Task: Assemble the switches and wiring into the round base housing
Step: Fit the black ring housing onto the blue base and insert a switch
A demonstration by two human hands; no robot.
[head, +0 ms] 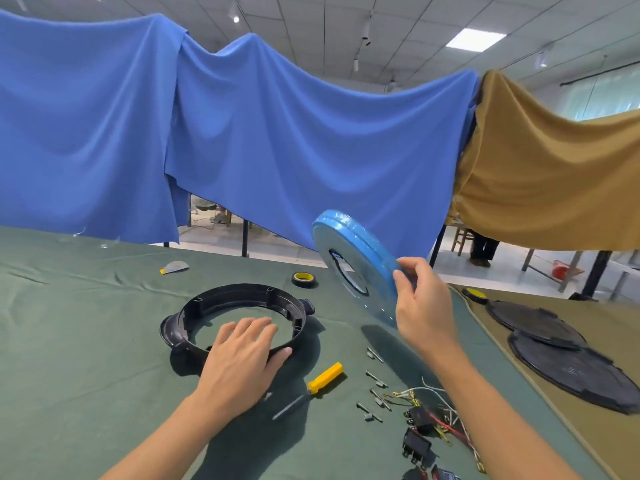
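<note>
The round black base housing [242, 299] lies on the green cloth left of centre. My left hand [242, 351] rests flat on its near rim with straight fingers. My right hand [420, 299] grips the edge of a large blue disc-shaped part [353, 258] and holds it tilted in the air to the right of the housing. Black switches [417, 445] with red, white and yellow wiring [443, 414] lie at the lower right, partly behind my right forearm.
A yellow-handled screwdriver [323, 377] and several loose screws [375, 389] lie between housing and switches. A tape roll [304, 278] sits behind the housing. Two black round covers [568, 362] rest on the brown cloth at right. Blue and brown drapes hang behind the table.
</note>
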